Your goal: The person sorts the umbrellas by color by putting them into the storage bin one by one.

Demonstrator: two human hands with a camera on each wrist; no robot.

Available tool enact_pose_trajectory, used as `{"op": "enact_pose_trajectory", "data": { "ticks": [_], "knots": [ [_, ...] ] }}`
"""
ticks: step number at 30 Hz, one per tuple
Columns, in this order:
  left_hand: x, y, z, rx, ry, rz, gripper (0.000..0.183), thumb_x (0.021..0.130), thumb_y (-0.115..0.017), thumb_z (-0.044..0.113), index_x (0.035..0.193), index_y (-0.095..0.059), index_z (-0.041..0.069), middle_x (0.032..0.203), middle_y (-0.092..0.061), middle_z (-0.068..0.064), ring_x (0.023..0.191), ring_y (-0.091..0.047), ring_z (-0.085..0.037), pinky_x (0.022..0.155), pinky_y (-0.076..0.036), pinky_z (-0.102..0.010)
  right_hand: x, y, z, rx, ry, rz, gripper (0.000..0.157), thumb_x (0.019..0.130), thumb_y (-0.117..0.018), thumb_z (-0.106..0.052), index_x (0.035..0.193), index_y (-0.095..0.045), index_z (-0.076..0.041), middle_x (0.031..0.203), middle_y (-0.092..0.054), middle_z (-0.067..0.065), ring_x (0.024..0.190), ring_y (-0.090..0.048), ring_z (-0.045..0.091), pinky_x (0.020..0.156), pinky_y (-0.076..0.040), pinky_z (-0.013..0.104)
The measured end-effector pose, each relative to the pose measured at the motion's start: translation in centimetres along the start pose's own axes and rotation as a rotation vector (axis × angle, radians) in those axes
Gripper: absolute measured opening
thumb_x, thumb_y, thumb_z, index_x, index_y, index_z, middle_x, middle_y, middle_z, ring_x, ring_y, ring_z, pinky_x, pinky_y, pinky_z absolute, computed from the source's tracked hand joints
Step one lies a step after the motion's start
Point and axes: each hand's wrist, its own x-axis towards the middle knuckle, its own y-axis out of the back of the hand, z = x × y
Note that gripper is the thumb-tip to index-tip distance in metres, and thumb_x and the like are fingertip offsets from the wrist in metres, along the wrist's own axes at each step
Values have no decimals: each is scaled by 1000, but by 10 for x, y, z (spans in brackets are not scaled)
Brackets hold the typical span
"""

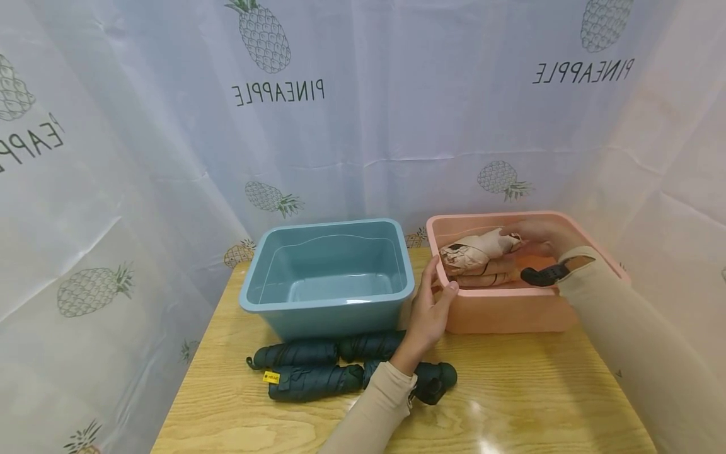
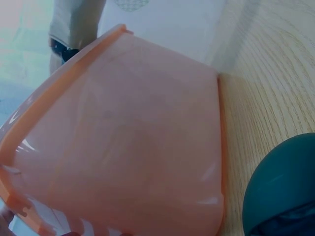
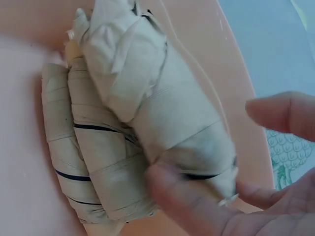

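My left hand (image 1: 428,315) grips the front left corner of the pink bin (image 1: 510,310), thumb at the front rim and fingers at the left side. Inside that bin, my right hand (image 1: 535,234) is at the end of a beige folded umbrella (image 3: 179,118). Its thumb touches the umbrella's end while the other fingers spread apart from it. This umbrella lies slanted on top of other beige folded umbrellas (image 3: 98,147), which rest side by side on the bin's floor.
A blue bin (image 1: 334,321) stands left of the pink one. Several dark folded umbrellas (image 1: 314,383) lie in front of it on the wooden table (image 1: 510,391), partly hidden by my left forearm. A pineapple-print curtain (image 1: 368,126) hangs behind and at both sides.
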Motion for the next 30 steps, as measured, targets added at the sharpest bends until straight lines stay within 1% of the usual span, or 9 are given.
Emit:
{"op": "enact_pose_trajectory", "data": {
  "ticks": [3, 5, 8, 11, 14, 18, 21, 26, 30],
  "knots": [
    [-1, 0, 0, 2, 11, 3, 65, 104, -53, 45, 161, -22, 40, 161, -41, -6, 141, -49, -30, 107, -49, -50, 0, 1, -2, -12, 0, -19, 76, 111, -38, -38, 163, 4, -1, 165, 22, 30, 152, 2, 57, 116, -33, 64],
    [-1, 0, 0, 4, 16, 6, 64, 104, -53, 45, 161, -22, 42, 160, -42, -4, 140, -49, -29, 107, -50, -49, -1, 0, -3, 5, -12, -31, 80, 109, -43, -46, 165, -2, -8, 166, 20, 30, 152, -5, 57, 112, -39, 63],
    [0, 0, 0, 5, 12, 10, 64, 104, -53, 45, 161, -23, 41, 159, -43, -4, 140, -49, -28, 108, -49, -49, -8, 1, -4, -32, -11, 2, 85, 105, -48, -55, 166, -8, -11, 166, 12, 35, 147, -29, 56, 109, -44, 62],
    [0, 0, 0, 4, 4, 9, 65, 104, -53, 45, 162, -23, 37, 159, -43, -4, 141, -49, -27, 109, -48, -49, -17, 2, -4, -100, 5, 55, 85, 106, -46, -53, 165, -7, -7, 163, 3, 42, 131, -56, 49, 106, -47, 59],
    [0, 0, 1, 5, 9, 8, 66, 104, -52, 45, 162, -23, 36, 159, -43, -3, 140, -49, -27, 108, -49, -48, -23, 4, -5, -111, 30, 88, 83, 109, -43, -45, 163, -2, 2, 162, -1, 43, 134, -50, 54, 102, -51, 58],
    [0, 0, 1, 9, 11, 8, 65, 104, -53, 45, 161, -23, 40, 160, -42, -6, 140, -49, -29, 107, -49, -49, -25, 5, -9, -97, 67, 106, 81, 111, -40, -37, 159, 4, 11, 162, 0, 41, 143, -23, 67, 102, -49, 62],
    [0, 0, 1, 7, 11, 7, 65, 104, -52, 45, 161, -23, 41, 161, -41, -9, 139, -49, -31, 106, -50, -50, -29, 5, -12, -113, 98, 143, 78, 111, -38, -36, 158, 1, 13, 162, -3, 41, 142, -25, 65, 107, -42, 67],
    [0, 0, 1, 9, 9, 4, 66, 103, -52, 45, 162, -23, 38, 160, -41, -6, 140, -49, -31, 107, -49, -50, -41, -1, -19, -120, 143, 193, 79, 111, -38, -39, 158, 0, 13, 162, -6, 40, 142, -28, 61, 114, -28, 72],
    [0, 0, 1, 9, 17, 5, 66, 103, -53, 46, 161, -23, 40, 159, -43, -1, 139, -50, -31, 107, -50, -49, -51, -9, -23, -148, 188, 220, 76, 110, -40, -39, 158, -8, 10, 161, -17, 37, 143, -32, 56, 116, -26, 70]
  ]
}}
